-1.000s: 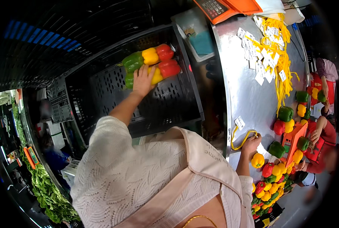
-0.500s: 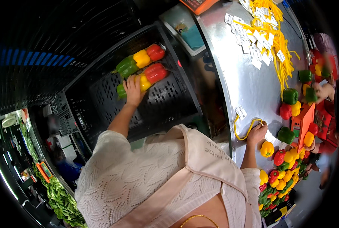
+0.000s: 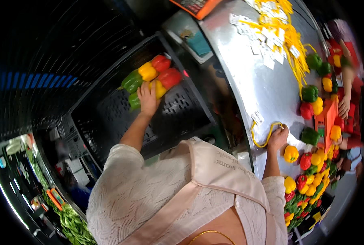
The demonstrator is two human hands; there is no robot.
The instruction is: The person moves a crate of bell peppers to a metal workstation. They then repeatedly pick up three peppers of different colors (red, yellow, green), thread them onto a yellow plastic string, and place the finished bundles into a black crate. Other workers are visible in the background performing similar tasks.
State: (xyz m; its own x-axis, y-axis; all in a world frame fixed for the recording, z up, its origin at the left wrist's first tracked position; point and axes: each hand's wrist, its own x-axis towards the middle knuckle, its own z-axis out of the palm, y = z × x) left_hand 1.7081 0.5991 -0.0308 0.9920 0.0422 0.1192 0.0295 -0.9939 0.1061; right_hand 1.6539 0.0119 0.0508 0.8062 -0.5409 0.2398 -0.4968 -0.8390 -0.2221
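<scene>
My left hand (image 3: 148, 98) reaches into a black plastic crate, its fingers curled over the near row of bell peppers (image 3: 169, 79), green, yellow and red end to end. That row lies against a similar far row of bell peppers (image 3: 147, 71), partly covering it. Over on the metal table, my right hand (image 3: 278, 136) is closed on the end of a yellow strap (image 3: 252, 132). The strap bends in a loop and carries a white tag (image 3: 257, 117).
The crate (image 3: 198, 96) has a slotted floor. More tagged yellow straps (image 3: 294, 53) lie piled on the metal table (image 3: 239, 69). Loose peppers (image 3: 291, 154) are heaped at the right, near an orange scale (image 3: 326, 118). Across the table is a co-worker's hand (image 3: 344, 107).
My left hand has pushed the near pepper row up against the far one. My right hand keeps hold of the strap. Across the table, a co-worker's hand has lowered.
</scene>
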